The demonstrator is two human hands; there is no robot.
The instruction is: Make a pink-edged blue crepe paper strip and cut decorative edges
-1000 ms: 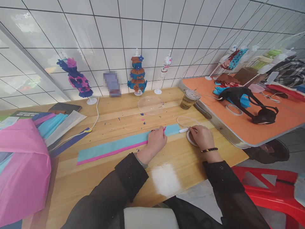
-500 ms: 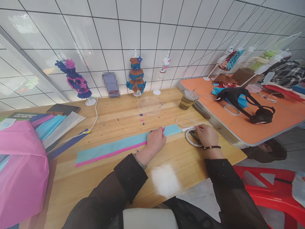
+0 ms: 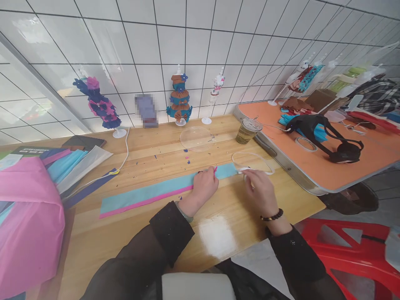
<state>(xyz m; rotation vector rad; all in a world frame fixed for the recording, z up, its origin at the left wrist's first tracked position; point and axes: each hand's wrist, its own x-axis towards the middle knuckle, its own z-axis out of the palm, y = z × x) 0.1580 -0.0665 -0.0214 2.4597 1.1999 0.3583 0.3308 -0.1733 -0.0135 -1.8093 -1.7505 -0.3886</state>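
Observation:
A long light-blue strip [image 3: 150,189] with a pink strip [image 3: 131,210] along its near edge lies across the wooden table. My left hand [image 3: 204,185] is closed over its right part, pinching a bit of the pink strip between thumb and fingers. Past it, my right hand [image 3: 258,187] is bent at the strip's right end, its fingertips at a small white piece there. Behind the right hand a thin white loop [image 3: 256,154] curves over the wood. Whatever the right fingers hold is too small to make out.
Behind the strip are a clear round disc [image 3: 196,139], a lidded cup [image 3: 248,131] and small dolls in paper-like dresses on stands. Pink material [image 3: 31,225] and sheets lie at the left. An orange table [image 3: 331,175] with black straps adjoins at the right; a red stool [image 3: 346,241] stands below.
My right hand has moved left and turned, to the white piece at the strip's end. The tape roll beside it is no longer visible. My left hand has stayed in place.

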